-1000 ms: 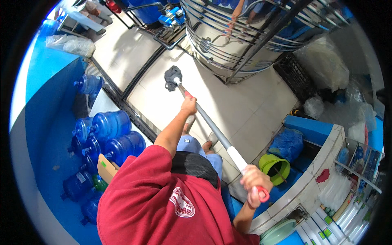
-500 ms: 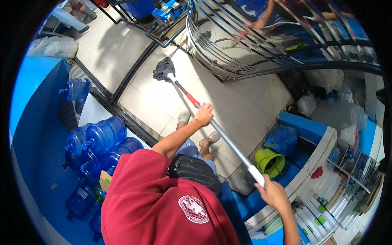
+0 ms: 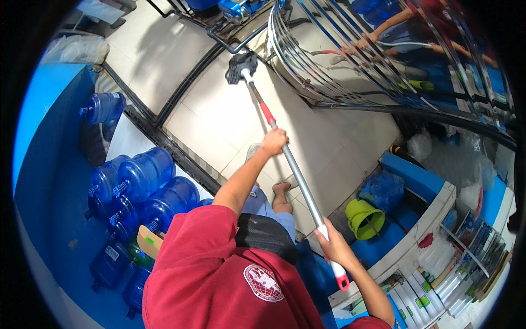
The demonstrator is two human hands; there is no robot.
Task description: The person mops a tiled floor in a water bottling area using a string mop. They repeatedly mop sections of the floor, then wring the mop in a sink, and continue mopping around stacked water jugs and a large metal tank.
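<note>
Both my hands grip a long mop (image 3: pixel 301 183) with a grey pole, a red collar and a white, red-tipped end. My left hand (image 3: pixel 274 142) is wrapped round the pole just below the red collar. Lower down, my right hand (image 3: pixel 334 240) closes on the white grip, with the red tip sticking out below it. The dark mop head (image 3: pixel 241 68) lies on the pale tiled floor (image 3: pixel 211 118), close to the foot of the shiny steel bars. My feet stand on the tiles below the pole.
Several blue water jugs (image 3: pixel 145 174) are piled at the left. A lime-green bucket (image 3: pixel 364 219) and a blue plastic bag (image 3: pixel 382 192) sit at the right. Curved, reflective steel bars (image 3: pixel 350 71) rise at the upper right. Black pipes (image 3: pixel 186 90) cross the floor.
The mop head has moved forward and right, nearer the steel bars. The pole stands steeper, and my right hand has come in leftward, uncovering the red tip.
</note>
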